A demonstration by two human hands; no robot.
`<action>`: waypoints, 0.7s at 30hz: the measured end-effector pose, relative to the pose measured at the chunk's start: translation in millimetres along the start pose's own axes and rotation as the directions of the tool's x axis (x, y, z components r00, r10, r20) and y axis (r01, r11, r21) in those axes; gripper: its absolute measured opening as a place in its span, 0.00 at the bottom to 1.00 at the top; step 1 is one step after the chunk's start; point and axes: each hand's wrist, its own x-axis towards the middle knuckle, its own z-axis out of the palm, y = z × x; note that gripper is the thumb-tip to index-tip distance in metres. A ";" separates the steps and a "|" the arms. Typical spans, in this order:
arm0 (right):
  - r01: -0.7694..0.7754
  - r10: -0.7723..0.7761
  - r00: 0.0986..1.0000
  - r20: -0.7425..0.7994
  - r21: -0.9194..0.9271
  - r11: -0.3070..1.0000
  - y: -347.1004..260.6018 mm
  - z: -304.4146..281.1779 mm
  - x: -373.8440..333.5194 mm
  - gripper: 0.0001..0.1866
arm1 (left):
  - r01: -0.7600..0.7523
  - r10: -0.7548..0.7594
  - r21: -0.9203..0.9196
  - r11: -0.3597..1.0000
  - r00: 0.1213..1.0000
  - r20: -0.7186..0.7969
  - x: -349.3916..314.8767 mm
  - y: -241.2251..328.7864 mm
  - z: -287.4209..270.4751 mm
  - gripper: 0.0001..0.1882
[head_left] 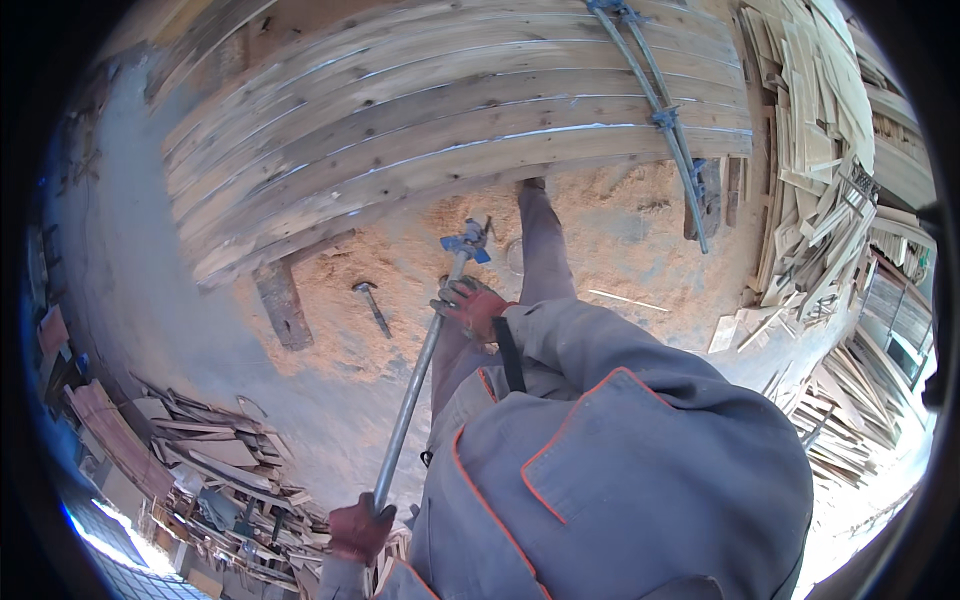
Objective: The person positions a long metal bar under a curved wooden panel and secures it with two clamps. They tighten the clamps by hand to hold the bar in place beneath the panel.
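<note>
A long grey pipe clamp [408, 405] slants across my front, its blue clamp head [467, 242] at the far end. My left hand [362, 530], in a red glove, is closed round the near end of the pipe. Just below the blue head, my right hand [470, 304], in a red and grey glove, grips the same pipe. Beyond the clamp head lies a wide panel of wooden planks [450, 105], with thin light lines between the boards. Other pipe clamps [655, 100] with blue fittings lie across its right end.
A hammer [373, 308] lies on the sawdust-covered floor [610, 230]. Wooden support blocks [283, 305] stick out from beneath the panel. Stacks of boards [805, 130] line the right side, and a heap of offcuts [225, 450] lies at the lower left.
</note>
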 end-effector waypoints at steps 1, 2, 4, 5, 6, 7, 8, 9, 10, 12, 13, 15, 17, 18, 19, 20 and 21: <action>0.010 -0.011 1.000 0.005 0.013 1.000 -20.8 4.6 9.7 0.34 | -0.057 0.056 -0.002 0.998 0.995 -0.085 -19.9 -26.1 5.0 0.20; 0.019 -0.019 1.000 0.015 0.026 0.999 -39.9 6.9 18.7 0.33 | -0.091 0.095 0.037 0.995 0.991 -0.097 -37.7 -52.6 9.5 0.20; 0.018 -0.024 0.999 0.045 0.134 0.991 -67.9 4.1 34.6 0.19 | -0.148 0.177 0.138 0.979 0.958 -0.227 -57.6 -100.0 21.8 0.17; 0.029 -0.038 0.997 0.063 0.138 0.990 -87.2 1.3 38.7 0.16 | -0.132 0.171 0.157 0.979 0.949 -0.265 -55.5 -122.9 25.8 0.16; 0.044 -0.051 0.997 0.049 0.142 0.989 -101.4 -4.4 44.5 0.14 | -0.052 0.131 0.360 0.931 0.971 -0.200 -54.1 -146.3 22.8 0.14; 0.051 -0.059 0.997 0.051 0.142 0.989 -114.3 -12.9 48.4 0.13 | 0.048 0.027 0.327 0.944 0.974 -0.223 -52.3 -159.6 23.1 0.19; 0.054 -0.054 0.999 -0.007 0.099 0.994 -127.0 -23.6 51.8 0.14 | 0.032 0.199 0.409 0.912 0.837 -0.509 -46.3 -164.9 25.2 0.20; 0.051 -0.047 0.998 -0.039 0.117 0.992 -136.6 -37.3 54.1 0.14 | 0.069 0.319 0.458 0.887 0.624 -0.713 -38.4 -164.6 26.3 0.21; 0.029 -0.026 0.999 -0.026 0.137 0.990 -146.4 -53.1 54.5 0.14 | 0.043 0.349 0.431 0.901 0.514 -0.783 -30.1 -151.6 34.5 0.20; 0.015 -0.015 1.000 -0.004 0.158 0.987 -170.2 -86.8 51.3 0.13 | -0.028 0.361 0.371 0.928 0.306 -0.881 -9.4 -107.9 52.8 0.19; 0.023 -0.023 1.000 -0.004 0.152 0.988 -179.1 -105.3 53.1 0.12 | -0.042 0.141 0.135 0.990 0.375 -0.916 3.1 -83.4 57.8 0.19; 0.007 -0.010 1.000 0.019 0.136 0.991 -203.5 -137.2 50.0 0.11 | -0.166 -0.087 -0.136 0.977 0.274 -0.958 28.3 -46.0 55.8 0.19; -0.006 0.001 0.998 0.057 0.085 0.996 -223.1 -164.0 52.5 0.11 | -0.491 -0.078 -0.114 0.863 0.094 -0.992 47.5 -4.5 54.3 0.18; -0.013 0.008 0.999 0.048 0.097 0.995 -233.8 -172.7 50.4 0.12 | -0.567 -0.190 -0.370 0.736 0.352 -0.917 45.4 9.4 54.2 0.17; -0.015 0.012 0.999 0.037 0.100 0.995 -241.2 -181.7 50.0 0.12 | -0.496 -0.271 -0.647 0.578 0.631 -0.727 48.3 24.0 50.4 0.16; -0.019 0.016 0.999 0.029 0.110 0.994 -247.8 -189.4 48.2 0.13 | -0.520 -0.317 -0.854 0.028 0.805 -0.501 75.0 28.1 28.7 0.20; -0.001 -0.006 0.998 0.063 0.123 0.992 -256.3 -195.9 44.5 0.15 | -0.624 -0.363 -0.746 -0.235 0.768 -0.528 81.8 35.8 20.4 0.22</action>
